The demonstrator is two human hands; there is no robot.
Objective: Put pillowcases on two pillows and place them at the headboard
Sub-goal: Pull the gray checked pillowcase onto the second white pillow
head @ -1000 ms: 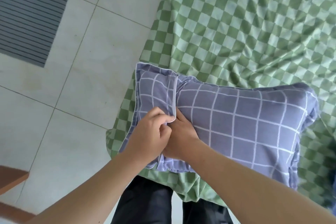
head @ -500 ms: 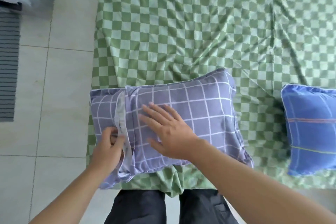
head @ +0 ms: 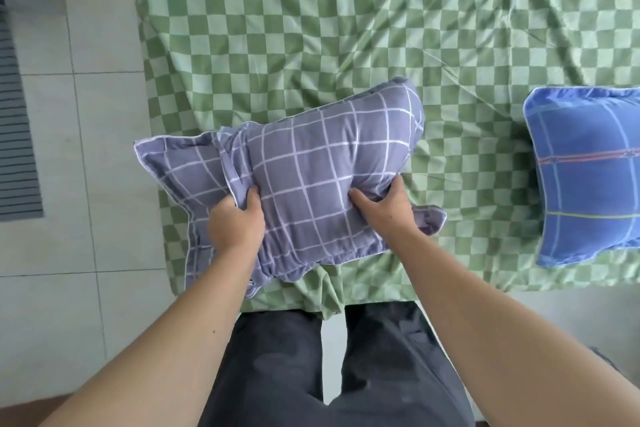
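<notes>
A pillow in a grey-purple pillowcase with a white grid (head: 311, 163) is tilted up off the green checked bed sheet (head: 311, 28) near the bed's front edge. My left hand (head: 237, 222) grips its near left side beside the case's flap, thumb on top. My right hand (head: 384, 206) grips the near right side, fingers curled under the bunched fabric. A second pillow in a bright blue case with coloured stripes (head: 588, 177) lies flat at the right edge of the bed.
Pale floor tiles (head: 69, 218) lie left of the bed, with a dark striped mat (head: 14, 135) at the far left. My legs in dark trousers (head: 329, 357) stand against the bed's front edge.
The right hand left the top of the pillow and took hold of its near right side. The left hand shifted from the flap opening to a grip. The pillow has lifted and tilted.
</notes>
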